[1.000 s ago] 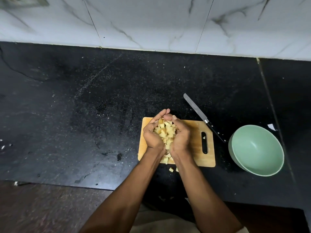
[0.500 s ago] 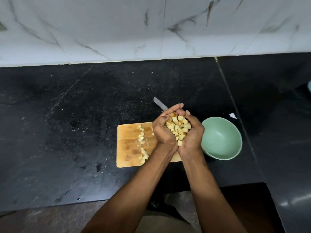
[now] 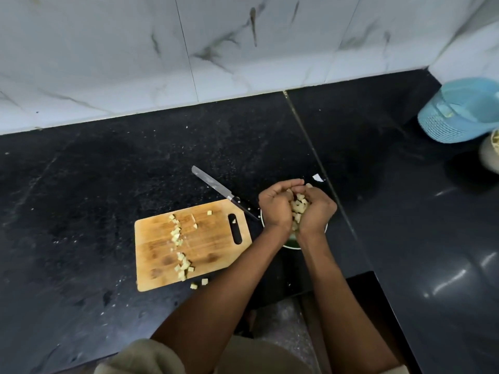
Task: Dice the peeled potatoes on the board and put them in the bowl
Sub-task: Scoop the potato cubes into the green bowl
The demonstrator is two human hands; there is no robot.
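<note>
Dim, flat indoor light from overhead — brightest on the white marble-veined wall tiles [image 3: 243, 49]. Streaks of glare on the glossy black stone counter [image 3: 445, 279] at near right. Soft shadow under the forearms. Slightly smeared throughout — wide-angle bending at the edges, wall line bowed.

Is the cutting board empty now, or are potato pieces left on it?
Not empty. Potato cubes lie on the board.
</note>
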